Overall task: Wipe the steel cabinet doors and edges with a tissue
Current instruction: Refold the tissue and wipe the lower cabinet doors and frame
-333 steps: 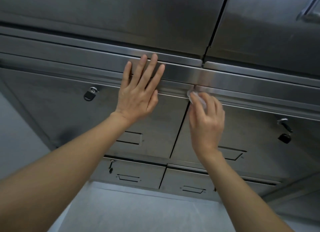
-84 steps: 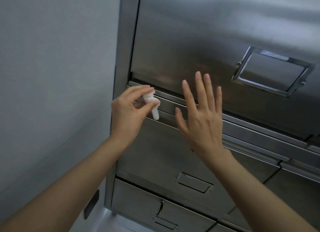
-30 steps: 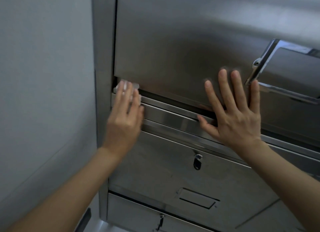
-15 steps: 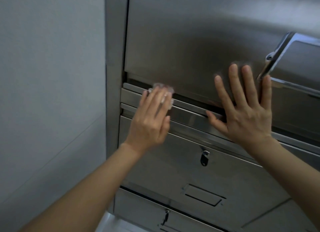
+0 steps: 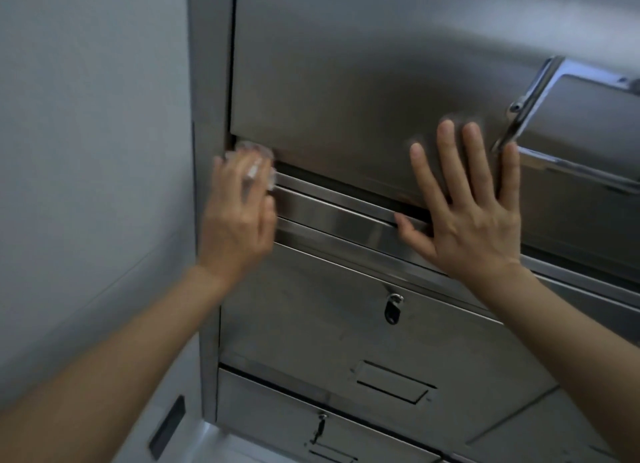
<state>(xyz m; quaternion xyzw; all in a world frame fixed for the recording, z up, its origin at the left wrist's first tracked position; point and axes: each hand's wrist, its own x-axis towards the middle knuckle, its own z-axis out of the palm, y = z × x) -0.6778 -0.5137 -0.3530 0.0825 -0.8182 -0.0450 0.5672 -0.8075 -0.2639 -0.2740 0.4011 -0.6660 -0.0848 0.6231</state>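
Head view looks up at a steel cabinet (image 5: 346, 82) standing against a grey wall (image 5: 86, 151). At the cabinet's left edge, the left hand (image 5: 239, 217) presses a white tissue (image 5: 254, 151) against the ledge (image 5: 332, 213) that runs under the large upper door (image 5: 363, 64); the hand is blurred, its fingers lie close together and fairly straight over the tissue, and only the tissue's top rim shows above the fingertips. The right hand (image 5: 474, 220) rests flat on the lower part of that upper door, fingers straight and spread apart, thumb lying on the ledge, just beside a shiny handle (image 5: 530, 99) near the right edge. Below the ledge sits a smaller door (image 5: 311, 324) with a lock (image 5: 393, 307) and a recessed pull (image 5: 391, 381), and under it another door (image 5: 270, 421) with its own lock (image 5: 320, 426).
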